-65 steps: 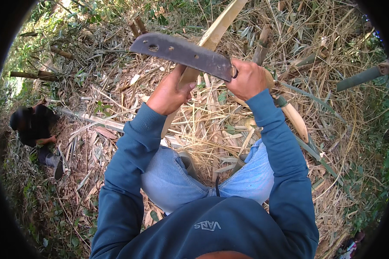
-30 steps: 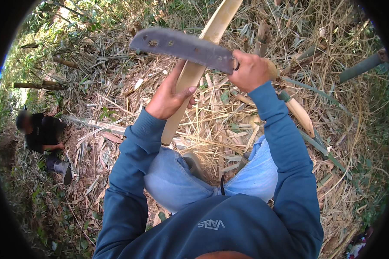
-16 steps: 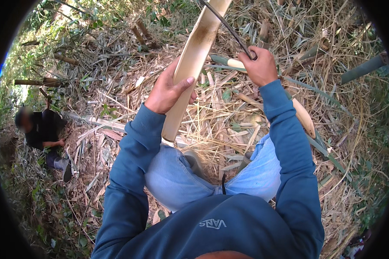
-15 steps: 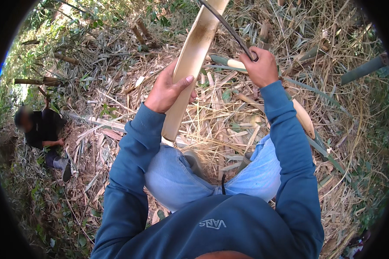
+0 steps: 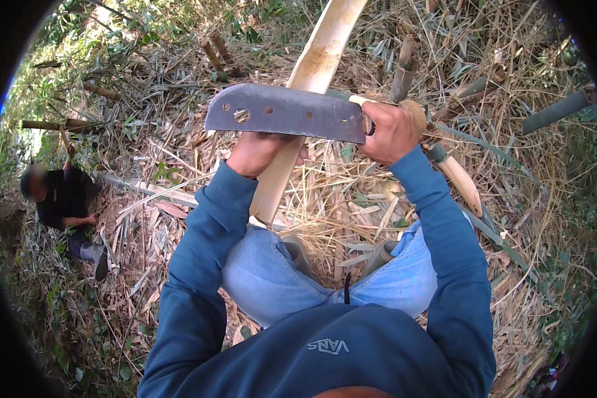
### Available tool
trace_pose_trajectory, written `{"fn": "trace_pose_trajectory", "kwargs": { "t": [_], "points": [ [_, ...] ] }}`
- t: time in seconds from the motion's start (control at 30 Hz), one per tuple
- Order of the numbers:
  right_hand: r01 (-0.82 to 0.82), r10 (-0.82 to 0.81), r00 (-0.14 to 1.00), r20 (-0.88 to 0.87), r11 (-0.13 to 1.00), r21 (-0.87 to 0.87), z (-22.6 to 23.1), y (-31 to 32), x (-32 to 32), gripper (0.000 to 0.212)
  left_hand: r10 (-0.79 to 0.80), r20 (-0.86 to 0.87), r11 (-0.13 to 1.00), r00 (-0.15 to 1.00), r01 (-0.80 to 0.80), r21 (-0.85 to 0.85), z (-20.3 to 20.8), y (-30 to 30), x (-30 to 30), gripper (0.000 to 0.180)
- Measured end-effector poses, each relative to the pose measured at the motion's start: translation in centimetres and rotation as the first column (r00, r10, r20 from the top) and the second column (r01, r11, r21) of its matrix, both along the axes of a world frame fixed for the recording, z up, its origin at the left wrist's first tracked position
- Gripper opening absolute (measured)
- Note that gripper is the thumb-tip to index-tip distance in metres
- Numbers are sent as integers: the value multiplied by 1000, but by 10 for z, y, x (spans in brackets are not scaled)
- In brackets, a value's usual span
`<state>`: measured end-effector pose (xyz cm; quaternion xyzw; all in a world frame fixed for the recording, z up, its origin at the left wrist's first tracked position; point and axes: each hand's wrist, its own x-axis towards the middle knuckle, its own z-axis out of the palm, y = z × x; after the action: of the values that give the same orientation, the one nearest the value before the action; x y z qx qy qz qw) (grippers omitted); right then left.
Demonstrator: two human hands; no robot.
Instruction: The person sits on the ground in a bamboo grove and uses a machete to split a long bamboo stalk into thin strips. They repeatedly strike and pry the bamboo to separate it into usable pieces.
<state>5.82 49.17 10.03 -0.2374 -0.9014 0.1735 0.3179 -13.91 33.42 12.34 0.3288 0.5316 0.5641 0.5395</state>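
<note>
1. The split bamboo strip [image 5: 315, 67] slants above the knees, its lower end just beside the left thigh and its upper end running out past the top edge. Its pale, hollowed inner face looks upward, with a brownish patch above the blade.
2. The left hand [image 5: 253, 155] grips the strip near its lower end. Its fingers wrap around the strip, though the blade hides most of them; fingertips show at the strip's right edge.
3. The broad machete [image 5: 286, 114] crosses over the strip, flat side up, its rounded tip toward the left. Several holes pierce the dark blade. Whether the blade touches the strip, I cannot tell.
4. The right hand [image 5: 391, 132] holds the machete, its fingers closed around the wooden handle [image 5: 415, 117].
5. Both forearms wear blue sleeves [image 5: 205, 225]; below are light blue jeans [image 5: 272, 268] and 2 boots [image 5: 379, 257].
6. Just beside the right forearm lies a curved, peeled bamboo piece [image 5: 460, 178] with a green end.
7. Dry shavings [image 5: 315, 199] and leaves cover the ground.
8. Farther out, a green bamboo pole [image 5: 556, 113] stands to the right, and a co-worker [image 5: 66, 198] in dark clothing sits low at the left.
</note>
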Motion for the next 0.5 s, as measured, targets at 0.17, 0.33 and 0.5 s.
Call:
{"fn": "trace_pose_trajectory", "kwargs": {
  "t": [0.17, 0.33, 0.5],
  "points": [
    [147, -144, 989, -43, 986, 77, 5, 19, 4, 38, -7, 35, 999, 999, 5, 41, 17, 4, 16, 41],
    [14, 3, 995, -96, 984, 179, -2, 20, 4, 38, -55, 16, 997, 998, 56, -53, 13, 5, 14, 60],
    [331, -326, 940, 97, 943, -35, 17, 42, 15, 30, -55, 60, 998, 997, 55, 2, 22, 5, 22, 61]
  ]
}}
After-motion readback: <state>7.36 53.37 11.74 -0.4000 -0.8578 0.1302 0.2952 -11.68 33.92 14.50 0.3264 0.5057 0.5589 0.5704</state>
